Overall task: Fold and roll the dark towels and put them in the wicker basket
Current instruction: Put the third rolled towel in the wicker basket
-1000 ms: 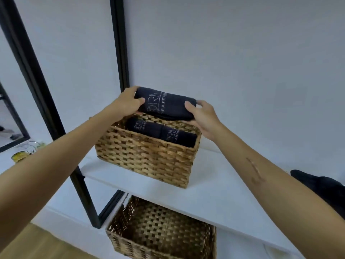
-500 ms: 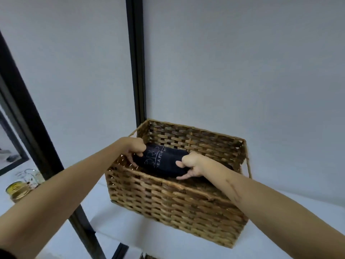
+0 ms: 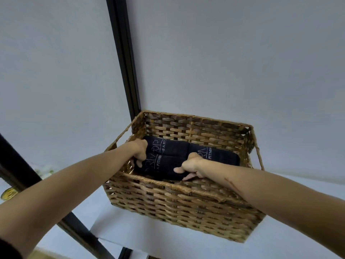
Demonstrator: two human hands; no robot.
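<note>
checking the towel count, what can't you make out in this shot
Head view only:
- Basket floor: hidden by the towels and near wall, so any lower layer is unseen.
- Front towel ends: covered by the left hand and right hand.
- Towel print: partly hidden, unreadable.
- Yellow object: cut off by the left edge.

Left hand (image 3: 139, 152): fingers (image 3: 138, 161) partly buried between near towel (image 3: 164, 168) and basket (image 3: 179, 202) wall. Right hand (image 3: 190, 166): fingertips tucked under that towel's end. Towel print beside the fingers only partly legible. Yellow item (image 3: 8, 193) far left of the fingers, cropped, blurred, unidentifiable.
</note>
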